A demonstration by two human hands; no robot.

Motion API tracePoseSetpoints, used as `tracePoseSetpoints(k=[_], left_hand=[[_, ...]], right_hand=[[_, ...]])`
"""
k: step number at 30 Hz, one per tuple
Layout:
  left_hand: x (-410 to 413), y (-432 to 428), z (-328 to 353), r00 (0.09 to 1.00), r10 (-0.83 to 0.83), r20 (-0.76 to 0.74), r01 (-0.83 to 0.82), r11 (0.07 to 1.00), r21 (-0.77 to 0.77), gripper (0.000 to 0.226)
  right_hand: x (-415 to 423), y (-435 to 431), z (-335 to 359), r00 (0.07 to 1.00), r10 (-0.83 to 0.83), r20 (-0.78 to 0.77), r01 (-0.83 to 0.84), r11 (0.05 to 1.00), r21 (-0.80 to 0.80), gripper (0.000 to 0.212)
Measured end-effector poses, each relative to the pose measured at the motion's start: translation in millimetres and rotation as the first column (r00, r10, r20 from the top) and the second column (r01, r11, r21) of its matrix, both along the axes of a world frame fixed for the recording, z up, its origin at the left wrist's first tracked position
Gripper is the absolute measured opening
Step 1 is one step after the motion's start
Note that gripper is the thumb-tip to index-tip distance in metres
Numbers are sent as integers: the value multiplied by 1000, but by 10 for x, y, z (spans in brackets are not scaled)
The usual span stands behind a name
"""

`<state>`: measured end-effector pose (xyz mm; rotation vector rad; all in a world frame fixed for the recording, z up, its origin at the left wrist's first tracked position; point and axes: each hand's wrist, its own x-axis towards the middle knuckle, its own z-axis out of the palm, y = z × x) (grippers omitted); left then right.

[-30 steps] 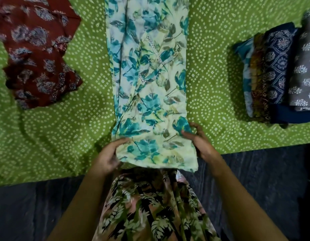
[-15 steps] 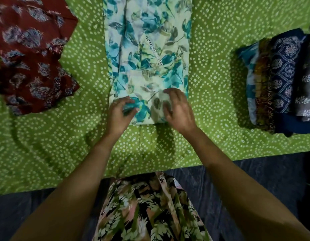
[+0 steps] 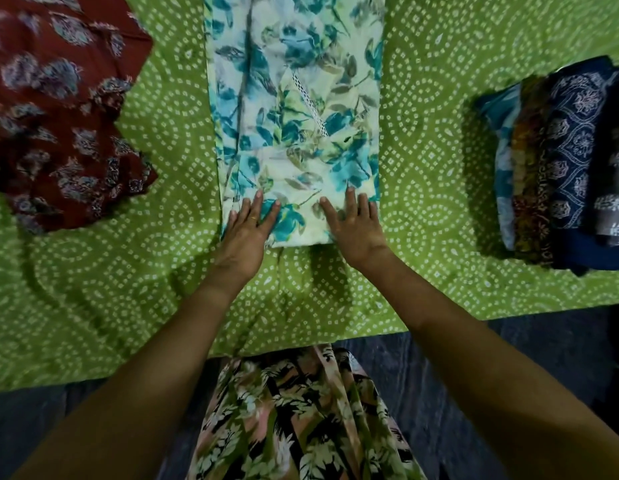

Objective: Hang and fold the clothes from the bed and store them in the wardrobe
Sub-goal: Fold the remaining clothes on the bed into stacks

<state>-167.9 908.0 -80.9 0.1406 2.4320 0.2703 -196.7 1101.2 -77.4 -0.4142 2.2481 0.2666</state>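
Green dotted bedsheet (image 3: 93, 306) held the teal-floral garment (image 3: 294, 98) at its middle. Its near hem had just been folded up, and left hand (image 3: 247, 230) and right hand (image 3: 356, 226) pressed flat, fingers spread, on that fold, so one fold seemed done.

Floral garment (image 3: 294, 109), top out of frame

Dim, soft light; edges bowed and blurred.

Two bare forearms (image 3: 152, 368); thin gold ring (image 3: 254, 219) on one finger of left hand (image 3: 245, 233). Loose garment (image 3: 301, 420) with vertical folds, printed with pale leaves on green, black and pink.
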Motion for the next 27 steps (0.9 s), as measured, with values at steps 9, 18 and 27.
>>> tracePoseSetpoints(k=[9,18,27], left_hand=[[101,88,568,740,-250,625,309,951,14,51],[-500,24,817,975,138,-174,-134,990,38,46],[-152,300,189,957,-38,-287,93,979,179,51]], right_hand=[[-20,-12,673,764,181,619,-175,982,-71,29],[-609,238,824,963,-142,230,161,985,-66,33],[-358,99,415,795,-444,-412,240,856,-458,50]])
